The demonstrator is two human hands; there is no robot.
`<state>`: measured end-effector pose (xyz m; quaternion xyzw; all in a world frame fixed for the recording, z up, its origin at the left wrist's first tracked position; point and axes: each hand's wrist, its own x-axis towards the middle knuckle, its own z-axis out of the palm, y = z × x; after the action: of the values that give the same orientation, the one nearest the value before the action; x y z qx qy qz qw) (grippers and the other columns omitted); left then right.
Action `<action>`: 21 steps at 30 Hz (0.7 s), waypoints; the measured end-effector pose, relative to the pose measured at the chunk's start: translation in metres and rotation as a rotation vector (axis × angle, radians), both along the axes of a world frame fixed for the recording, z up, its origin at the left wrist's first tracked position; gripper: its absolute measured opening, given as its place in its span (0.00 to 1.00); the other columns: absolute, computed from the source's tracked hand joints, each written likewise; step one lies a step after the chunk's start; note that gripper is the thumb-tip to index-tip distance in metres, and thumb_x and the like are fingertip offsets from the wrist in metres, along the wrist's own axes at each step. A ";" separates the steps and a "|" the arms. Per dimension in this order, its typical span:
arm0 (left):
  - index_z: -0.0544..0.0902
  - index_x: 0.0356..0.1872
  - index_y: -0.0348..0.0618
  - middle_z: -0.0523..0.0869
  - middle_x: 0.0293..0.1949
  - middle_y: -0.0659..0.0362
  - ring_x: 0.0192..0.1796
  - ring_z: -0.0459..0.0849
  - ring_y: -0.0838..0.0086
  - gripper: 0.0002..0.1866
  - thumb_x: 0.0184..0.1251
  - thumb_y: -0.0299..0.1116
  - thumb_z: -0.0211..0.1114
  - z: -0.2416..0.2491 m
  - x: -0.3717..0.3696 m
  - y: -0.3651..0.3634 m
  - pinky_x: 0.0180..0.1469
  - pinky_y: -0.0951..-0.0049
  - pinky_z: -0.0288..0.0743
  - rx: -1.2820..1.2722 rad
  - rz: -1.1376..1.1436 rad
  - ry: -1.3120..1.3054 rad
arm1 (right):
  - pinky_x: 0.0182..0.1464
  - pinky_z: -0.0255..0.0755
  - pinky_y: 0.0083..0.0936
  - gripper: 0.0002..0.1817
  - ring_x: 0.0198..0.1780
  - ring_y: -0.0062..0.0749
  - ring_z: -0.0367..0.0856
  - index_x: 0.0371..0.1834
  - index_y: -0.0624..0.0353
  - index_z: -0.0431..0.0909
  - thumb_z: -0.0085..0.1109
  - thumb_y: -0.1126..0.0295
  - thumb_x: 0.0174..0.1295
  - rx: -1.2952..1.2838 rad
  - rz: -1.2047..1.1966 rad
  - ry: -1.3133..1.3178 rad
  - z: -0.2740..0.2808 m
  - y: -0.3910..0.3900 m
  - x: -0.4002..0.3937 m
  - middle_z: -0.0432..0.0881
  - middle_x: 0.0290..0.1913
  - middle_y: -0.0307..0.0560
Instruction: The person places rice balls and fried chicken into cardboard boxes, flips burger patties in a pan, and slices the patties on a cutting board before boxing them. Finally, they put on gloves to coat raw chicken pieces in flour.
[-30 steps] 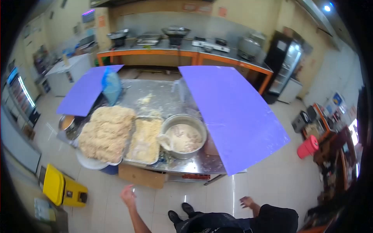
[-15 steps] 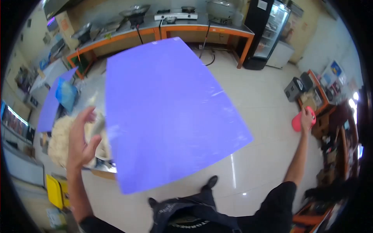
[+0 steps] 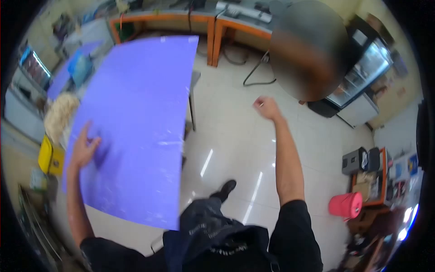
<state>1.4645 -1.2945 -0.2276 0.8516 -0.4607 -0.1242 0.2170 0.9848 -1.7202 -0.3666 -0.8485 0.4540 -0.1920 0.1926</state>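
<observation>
A large purple sheet (image 3: 136, 104) stretches across the left and middle of the view, with pale scuffs on its surface. Over its left part is my left hand (image 3: 84, 149), fingers spread and thumb apart, with a shadow on the sheet beside it. My right hand (image 3: 267, 108) is out in front over the tiled floor, away from the sheet. Its fingers are curled in; a small pale spot shows there, and I cannot tell what they hold. A pale, lumpy mass (image 3: 61, 117) sits beyond the sheet's left edge, near a blue plastic bag (image 3: 80, 68).
Orange-framed counters (image 3: 163, 17) run along the back wall. A glass-door fridge (image 3: 367, 68) stands at the right, partly behind a large blurred patch. A pink bucket (image 3: 344, 205) is near the shelf (image 3: 383, 181). A yellow bin (image 3: 50, 156) stands at the left.
The view has turned left to right, shifting the room. My right hand has swung inward from the far right, where it overlapped the pink bucket. My left hand now overlaps the purple sheet.
</observation>
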 end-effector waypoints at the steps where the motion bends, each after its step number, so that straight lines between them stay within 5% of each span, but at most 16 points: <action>1: 0.59 0.72 0.47 0.69 0.67 0.45 0.53 0.82 0.56 0.35 0.67 0.46 0.60 -0.005 -0.005 0.000 0.57 0.63 0.73 -0.021 0.051 0.003 | 0.45 0.76 0.33 0.15 0.40 0.44 0.84 0.38 0.63 0.83 0.60 0.61 0.58 0.017 -0.029 0.031 -0.009 -0.026 -0.027 0.85 0.35 0.55; 4: 0.59 0.72 0.46 0.70 0.66 0.44 0.60 0.78 0.57 0.36 0.68 0.50 0.59 -0.003 -0.002 -0.016 0.58 0.62 0.72 0.081 0.211 -0.025 | 0.44 0.75 0.34 0.16 0.39 0.43 0.84 0.39 0.62 0.83 0.59 0.59 0.59 0.051 -0.200 -0.190 -0.052 -0.110 -0.135 0.85 0.35 0.54; 5: 0.60 0.72 0.46 0.71 0.65 0.43 0.61 0.77 0.57 0.36 0.68 0.51 0.58 -0.008 0.013 -0.021 0.58 0.62 0.72 0.154 0.266 -0.040 | 0.35 0.73 0.28 0.16 0.30 0.27 0.79 0.38 0.64 0.81 0.57 0.60 0.63 0.063 -0.289 -0.180 -0.071 -0.113 -0.181 0.81 0.25 0.43; 7: 0.64 0.70 0.45 0.68 0.66 0.42 0.59 0.78 0.57 0.34 0.68 0.50 0.59 -0.009 0.030 -0.044 0.56 0.62 0.74 0.069 0.440 0.221 | 0.38 0.73 0.34 0.16 0.32 0.36 0.81 0.38 0.63 0.82 0.52 0.59 0.65 0.046 -0.394 -0.091 -0.142 -0.097 -0.302 0.83 0.28 0.51; 9: 0.67 0.67 0.44 0.75 0.60 0.44 0.52 0.82 0.60 0.32 0.65 0.45 0.64 0.015 0.009 -0.109 0.51 0.65 0.77 0.110 0.380 0.082 | 0.56 0.71 0.46 0.23 0.51 0.50 0.80 0.56 0.58 0.77 0.53 0.56 0.63 0.016 -0.620 0.326 -0.278 -0.027 -0.444 0.81 0.48 0.58; 10: 0.69 0.66 0.43 0.78 0.58 0.44 0.49 0.84 0.61 0.32 0.63 0.43 0.66 0.046 0.006 -0.148 0.49 0.66 0.78 0.117 0.354 -0.023 | 0.56 0.71 0.46 0.22 0.50 0.50 0.80 0.55 0.58 0.78 0.52 0.56 0.63 0.235 -0.711 0.445 -0.306 0.018 -0.472 0.82 0.48 0.58; 12: 0.74 0.61 0.41 0.84 0.44 0.47 0.38 0.85 0.64 0.29 0.58 0.36 0.70 0.122 -0.073 -0.259 0.42 0.68 0.78 0.137 0.160 -0.337 | 0.56 0.71 0.46 0.21 0.50 0.50 0.80 0.53 0.58 0.78 0.51 0.56 0.64 0.812 -0.840 0.545 -0.312 0.085 -0.479 0.82 0.48 0.57; 14: 0.79 0.55 0.40 0.85 0.32 0.49 0.29 0.84 0.66 0.25 0.53 0.31 0.72 0.142 -0.119 -0.357 0.36 0.68 0.77 0.042 -0.029 -0.474 | 0.56 0.71 0.46 0.20 0.50 0.51 0.80 0.52 0.58 0.79 0.51 0.57 0.64 1.129 -0.839 0.520 -0.324 0.096 -0.452 0.82 0.47 0.57; 16: 0.83 0.48 0.39 0.82 0.21 0.51 0.22 0.81 0.66 0.21 0.49 0.26 0.73 0.135 -0.132 -0.455 0.31 0.67 0.75 -0.202 -0.212 -0.466 | 0.55 0.71 0.46 0.20 0.50 0.51 0.80 0.51 0.58 0.79 0.50 0.57 0.65 1.276 -0.790 0.463 -0.342 0.068 -0.422 0.82 0.47 0.57; 18: 0.85 0.42 0.38 0.83 0.22 0.49 0.22 0.81 0.66 0.15 0.50 0.24 0.72 0.145 -0.199 -0.561 0.29 0.67 0.74 -0.195 -0.301 -0.627 | 0.55 0.72 0.46 0.19 0.49 0.52 0.80 0.49 0.58 0.80 0.49 0.57 0.65 1.344 -0.730 0.414 -0.351 0.017 -0.402 0.83 0.46 0.57; 21: 0.86 0.44 0.45 0.85 0.23 0.52 0.24 0.83 0.63 0.16 0.51 0.29 0.73 0.125 -0.239 -0.718 0.32 0.65 0.77 -0.251 -0.422 -0.454 | 0.55 0.72 0.46 0.19 0.49 0.52 0.81 0.47 0.59 0.81 0.47 0.57 0.66 1.351 -0.654 0.396 -0.359 -0.093 -0.405 0.83 0.46 0.57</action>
<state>1.2258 -2.0128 -0.1030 0.7099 -0.6753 0.0843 0.1814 0.5798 -1.8129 -0.7255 -0.3884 0.7260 0.2344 0.5168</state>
